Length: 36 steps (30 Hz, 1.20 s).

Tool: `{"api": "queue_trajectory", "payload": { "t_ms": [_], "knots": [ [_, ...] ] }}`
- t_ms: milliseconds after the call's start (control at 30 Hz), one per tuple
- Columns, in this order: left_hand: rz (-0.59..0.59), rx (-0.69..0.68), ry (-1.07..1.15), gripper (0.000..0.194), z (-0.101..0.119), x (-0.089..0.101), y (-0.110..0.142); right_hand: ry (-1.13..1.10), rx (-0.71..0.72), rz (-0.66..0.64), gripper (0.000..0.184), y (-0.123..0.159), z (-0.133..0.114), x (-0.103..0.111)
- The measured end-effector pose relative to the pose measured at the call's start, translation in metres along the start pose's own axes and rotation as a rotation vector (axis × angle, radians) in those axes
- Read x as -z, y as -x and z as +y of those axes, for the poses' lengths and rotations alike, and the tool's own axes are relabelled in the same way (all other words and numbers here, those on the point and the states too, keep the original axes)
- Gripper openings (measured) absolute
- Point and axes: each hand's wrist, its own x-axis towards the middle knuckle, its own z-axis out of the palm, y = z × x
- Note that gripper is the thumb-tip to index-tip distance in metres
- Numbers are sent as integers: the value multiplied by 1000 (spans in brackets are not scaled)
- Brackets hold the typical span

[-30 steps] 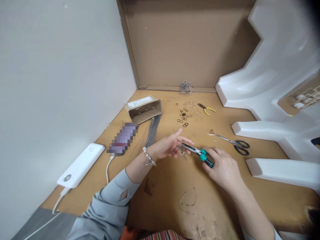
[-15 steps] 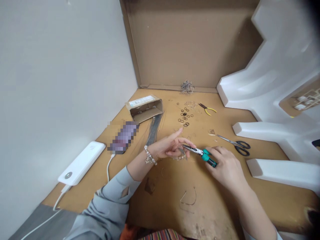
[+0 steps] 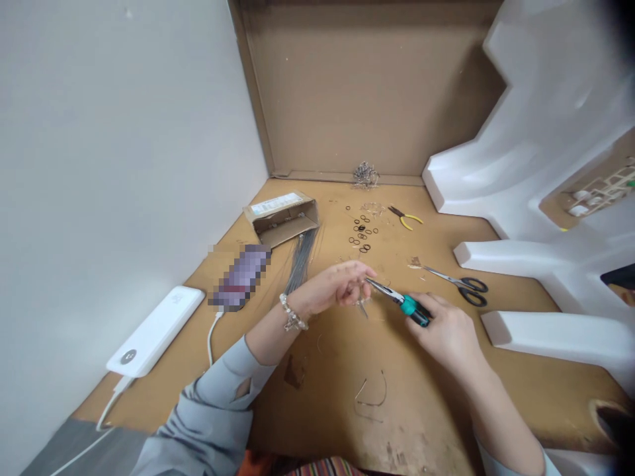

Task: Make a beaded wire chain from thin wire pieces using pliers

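Background: grey-white wall (image 3: 124, 165) at left, upright cardboard panel (image 3: 367, 92) behind, white moulded foam (image 3: 555, 334) along the right. Surface: one brown tabletop (image 3: 431, 423), scuffed at the near edge.

Hands, two, as logged from my remote station. Right hand (image 3: 449, 330): clenched around the teal-and-black handles of long-nosed pliers (image 3: 409, 308), mid-table, nose pointing left. I find the plier tip right at the fingertips of the left hand; whether it bites on anything I cannot tell. Left hand (image 3: 347, 283): fingers curled, grasping a slender glinting piece (image 3: 364, 308) that shows below them; too small for me to identify. Beaded bracelet (image 3: 292, 313) on the left wrist.

Stock, far side: tangled metal bits (image 3: 366, 174) against the panel's foot; a loose scatter of fine pieces (image 3: 372, 209); black rings (image 3: 362, 229), grouped just in front; yellow-handled pliers (image 3: 407, 219), lying to their right.

Stock, right: scissors (image 3: 457, 281) with black handles, blades pointing left.

Stock, left: open cardboard box (image 3: 282, 221) on its side; grey wire bundle (image 3: 300, 263) running from near its mouth toward the left forearm; pixelated purple device (image 3: 241, 277), white cable (image 3: 211, 340) attached; white power bank (image 3: 155, 330).

Stock, near: bent wire (image 3: 371, 404), one loose length.
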Motion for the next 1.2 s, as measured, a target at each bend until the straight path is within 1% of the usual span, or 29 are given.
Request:
{"api": "queue_trajectory", "payload": {
  "t_ms": [100,200,267,467,600,667,800,900,967,1033,1100,1200],
  "knots": [
    [178,-121,-104,33,1,-6,1,-142,-114,-31,32,-3,2,-2],
    [291,-180,-189,29,1,-11,2,-275,-198,-97,32,-4,2,0],
    [323,-189,-221,26,1,-15,3,-330,-214,-136,32,-5,0,2],
    [430,-223,-301,22,0,-22,3,-487,-195,-240,30,-4,-5,6],
    [477,-238,-370,20,1,-19,2,-495,-176,-244,30,-3,-4,5],
    [479,-252,-377,19,2,-16,2,-479,-157,-226,31,-3,-2,3],
    [420,-312,-381,19,2,-12,2,-382,-90,-164,33,-3,-1,-2],
    [400,-334,-395,19,3,-12,2,-203,-17,-19,36,-2,0,-6],
    [407,-324,-403,19,3,-11,3,-83,25,105,37,-2,0,-7],
    [418,-303,-404,20,2,-11,3,11,43,197,36,-1,-1,-6],
    [432,-284,-403,21,0,-12,3,73,48,256,34,0,-2,-5],
    [478,-285,-405,21,-1,-14,2,117,71,279,33,0,-4,-3]
  ]
}}
